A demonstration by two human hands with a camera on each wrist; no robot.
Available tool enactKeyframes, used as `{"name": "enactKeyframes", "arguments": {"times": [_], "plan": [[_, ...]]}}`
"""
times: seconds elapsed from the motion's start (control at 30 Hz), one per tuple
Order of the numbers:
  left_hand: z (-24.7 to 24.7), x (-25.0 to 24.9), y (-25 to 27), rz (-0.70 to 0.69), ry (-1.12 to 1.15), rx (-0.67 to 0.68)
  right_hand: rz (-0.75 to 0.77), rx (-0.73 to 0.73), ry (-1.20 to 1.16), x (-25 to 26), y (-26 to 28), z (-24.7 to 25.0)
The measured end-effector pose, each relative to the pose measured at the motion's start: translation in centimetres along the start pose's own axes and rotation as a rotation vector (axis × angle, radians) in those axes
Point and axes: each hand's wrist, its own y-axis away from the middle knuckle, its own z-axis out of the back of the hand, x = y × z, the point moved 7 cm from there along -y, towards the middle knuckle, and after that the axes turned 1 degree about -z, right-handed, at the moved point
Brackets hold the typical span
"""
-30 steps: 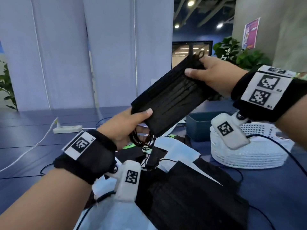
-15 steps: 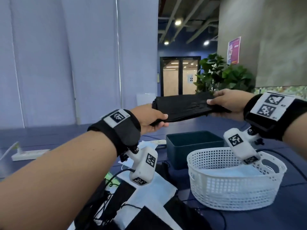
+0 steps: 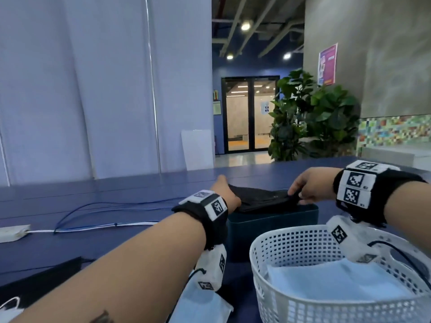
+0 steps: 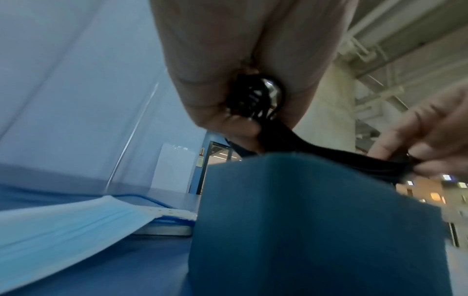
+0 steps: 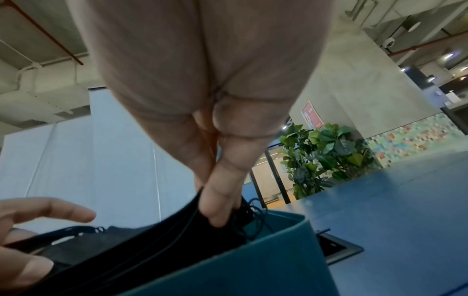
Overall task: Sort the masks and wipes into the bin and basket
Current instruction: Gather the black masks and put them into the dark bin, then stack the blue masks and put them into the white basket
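Observation:
A stack of black masks (image 3: 261,199) lies across the mouth of the dark teal bin (image 3: 270,227), held at both ends. My left hand (image 3: 225,193) grips its left end, with ear loops bunched in the palm in the left wrist view, black masks (image 4: 291,144). My right hand (image 3: 303,191) pinches the right end between thumb and fingers, black masks (image 5: 157,246). The bin (image 5: 266,266) sits right under them. The white plastic basket (image 3: 291,248) in front holds light blue masks (image 3: 331,280).
More light blue masks (image 3: 200,306) and a black item (image 3: 39,276) lie near the table's front left. A white power strip (image 3: 12,233) with cables sits at the far left. A floor socket (image 5: 334,248) lies right of the bin.
Both hands carried the black masks from chest height forward and down onto the teal bin's opening. The view tilted up and away from the pile on the table.

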Motion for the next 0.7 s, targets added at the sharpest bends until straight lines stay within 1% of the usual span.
{"name": "enactKeyframes", "arguments": {"times": [0.07,0.1,0.13,0.17,0.23,0.3,0.37,0.43,0.5,0.63,0.7], "plan": [[-1.5,-0.3,-0.4,-0.069,-0.233,0.072,-0.020,0.019,0.193,-0.2,-0.8,-0.5],[-2.4,-0.2,-0.5,-0.065,-0.342,0.125,-0.038,0.038,0.328,-0.2,-0.9,-0.9],[-3.1,0.1,-0.6,-0.034,-0.423,0.172,-0.037,0.050,0.439,-0.3,-1.3,-1.3],[-3.7,0.5,-0.6,0.025,-0.476,0.207,-0.039,0.055,0.497,-0.3,-1.7,-1.7],[-4.2,0.6,-0.4,0.043,-0.611,0.252,-0.030,0.085,0.523,-0.5,-2.4,-2.3],[-4.3,0.2,0.0,-0.002,-0.732,0.288,-0.021,0.104,0.497,-0.4,-2.1,-2.5],[-3.8,-0.2,0.7,-0.028,-0.767,0.298,0.010,0.097,0.460,-0.2,-1.3,-2.1],[-2.8,-0.7,1.9,-0.029,-0.762,0.283,0.074,0.037,0.372,0.1,-0.6,-1.0],[-1.5,-1.0,2.8,-0.058,-0.735,0.281,0.122,-0.022,0.256,0.3,0.1,0.2],[1.9,-0.8,4.7,-0.096,-0.616,0.310,0.197,-0.139,0.111,1.5,3.0,2.8],[3.4,-0.4,6.3,-0.083,-0.522,0.363,0.258,-0.204,0.072,2.8,5.2,3.9]]}}
